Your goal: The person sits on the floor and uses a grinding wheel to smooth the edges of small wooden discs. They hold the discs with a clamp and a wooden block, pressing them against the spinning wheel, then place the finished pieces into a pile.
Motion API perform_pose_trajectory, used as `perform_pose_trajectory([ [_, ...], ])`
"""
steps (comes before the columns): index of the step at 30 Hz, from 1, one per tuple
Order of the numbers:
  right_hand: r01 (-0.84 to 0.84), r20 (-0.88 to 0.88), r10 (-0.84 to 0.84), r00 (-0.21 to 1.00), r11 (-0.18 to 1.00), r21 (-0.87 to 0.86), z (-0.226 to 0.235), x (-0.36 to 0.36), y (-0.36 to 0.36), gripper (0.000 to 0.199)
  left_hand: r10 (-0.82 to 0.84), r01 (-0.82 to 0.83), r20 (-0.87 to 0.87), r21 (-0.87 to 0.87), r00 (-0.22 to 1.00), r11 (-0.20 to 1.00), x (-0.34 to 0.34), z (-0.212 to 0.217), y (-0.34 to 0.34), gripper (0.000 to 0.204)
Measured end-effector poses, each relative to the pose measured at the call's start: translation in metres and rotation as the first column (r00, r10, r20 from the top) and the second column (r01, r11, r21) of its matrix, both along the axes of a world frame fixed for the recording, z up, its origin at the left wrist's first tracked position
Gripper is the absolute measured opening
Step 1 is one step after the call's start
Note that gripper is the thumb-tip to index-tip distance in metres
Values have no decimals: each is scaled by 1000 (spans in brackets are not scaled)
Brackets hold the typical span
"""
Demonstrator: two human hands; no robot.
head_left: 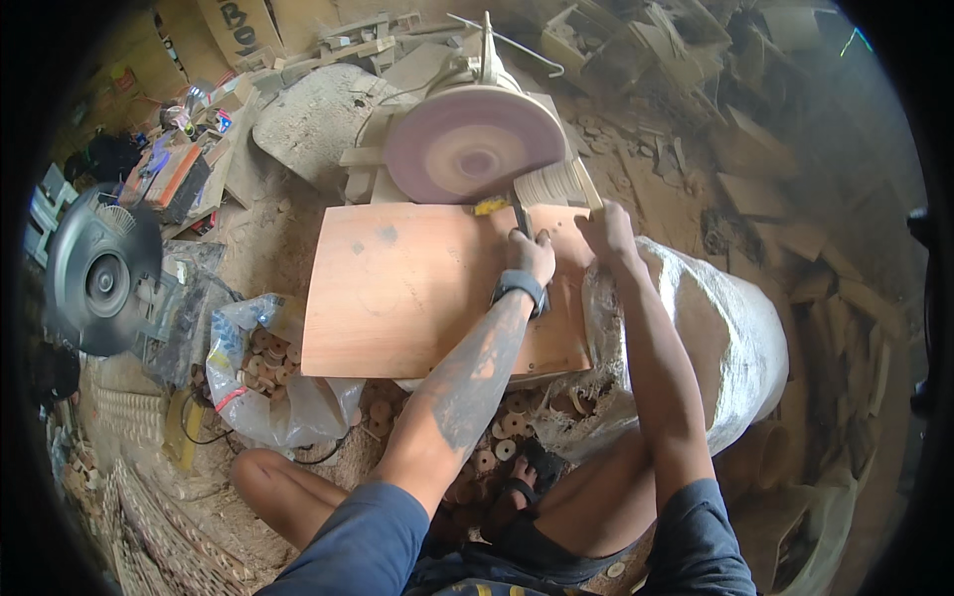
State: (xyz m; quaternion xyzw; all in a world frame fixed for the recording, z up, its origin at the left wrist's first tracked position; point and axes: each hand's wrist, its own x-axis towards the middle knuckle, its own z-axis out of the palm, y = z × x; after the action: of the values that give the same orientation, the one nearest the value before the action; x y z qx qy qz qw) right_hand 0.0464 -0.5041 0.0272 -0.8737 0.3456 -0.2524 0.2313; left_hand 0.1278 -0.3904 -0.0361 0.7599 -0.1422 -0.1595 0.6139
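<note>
Plywood board (407, 288) lies flat before me, the spinning purple sanding disc (475, 144) at its far edge. My right hand (606, 228) grips a pale fanned wooden piece (556, 184), pressed against the disc's lower right rim. My left hand (529, 256), fingers curled, rests on the board holding a dark thin tool (519, 214) just beside it.

Purple sanding disc (473, 149); orange-brown board (417, 288); white sack (725, 338).
</note>
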Motion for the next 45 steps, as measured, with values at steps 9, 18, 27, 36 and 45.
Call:
perform_pose_trajectory([
  [9, -163, 337, 103, 936, 975, 154, 43, -5, 78, 29, 66, 27, 320, -277, 945, 961, -33, 79, 103, 37],
  [18, -181, 402, 63, 914, 947, 264, 52, -45, 226, 24, -225, 207, 0, -388, 974, 898, -52, 109, 261, 35],
  [27, -6, 257, -215, 942, 757, 653, 9, -48, 283, 19, -119, -20, -333, -388, 936, 922, -74, 88, 364, 31],
  [36, -78, 462, -308, 832, 759, 646, -9, -98, 239, 28, 362, -460, 336, 283, 869, 842, 23, 87, 517, 29],
  [45, -116, 288, -176, 941, 632, 766, -65, -119, 301, 24, 425, -760, 668, 346, 611, 549, 30, 118, 589, 36],
])
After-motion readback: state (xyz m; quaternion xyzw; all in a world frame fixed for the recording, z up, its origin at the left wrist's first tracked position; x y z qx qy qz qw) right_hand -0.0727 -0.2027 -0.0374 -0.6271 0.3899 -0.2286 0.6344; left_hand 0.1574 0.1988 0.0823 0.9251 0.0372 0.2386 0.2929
